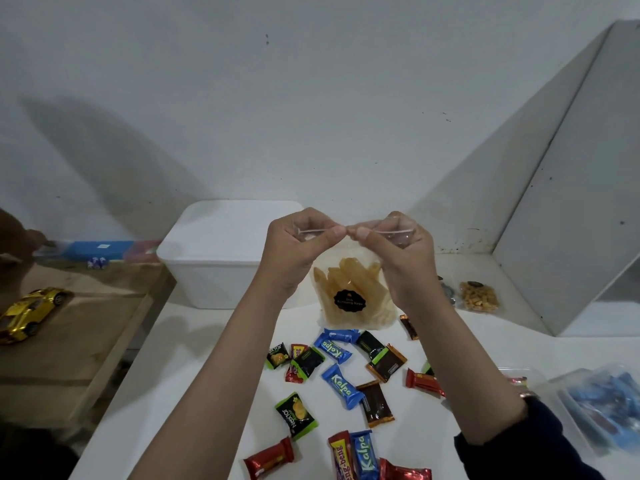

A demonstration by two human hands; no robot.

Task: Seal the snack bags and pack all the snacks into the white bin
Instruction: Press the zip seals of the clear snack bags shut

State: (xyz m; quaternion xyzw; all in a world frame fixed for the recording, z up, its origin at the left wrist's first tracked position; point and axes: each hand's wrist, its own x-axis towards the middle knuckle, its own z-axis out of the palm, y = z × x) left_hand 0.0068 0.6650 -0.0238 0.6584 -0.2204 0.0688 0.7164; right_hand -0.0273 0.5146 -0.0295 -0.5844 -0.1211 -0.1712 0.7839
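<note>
Many wrapped snacks (pixel 341 384) litter white table (pixel 194 358) against grey wall (pixel 311 98).

Plain indoor room, bare scuffed white wall (pixel 311 116), white table (pixel 194 358), wooden side table (pixel 79 334) with toy car (pixel 29 311)

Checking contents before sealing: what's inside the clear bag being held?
Pale yellow stick-shaped crisps fill the clear bag; a black label covers some. Both hands pinch its top strip, hiding that part.
</note>
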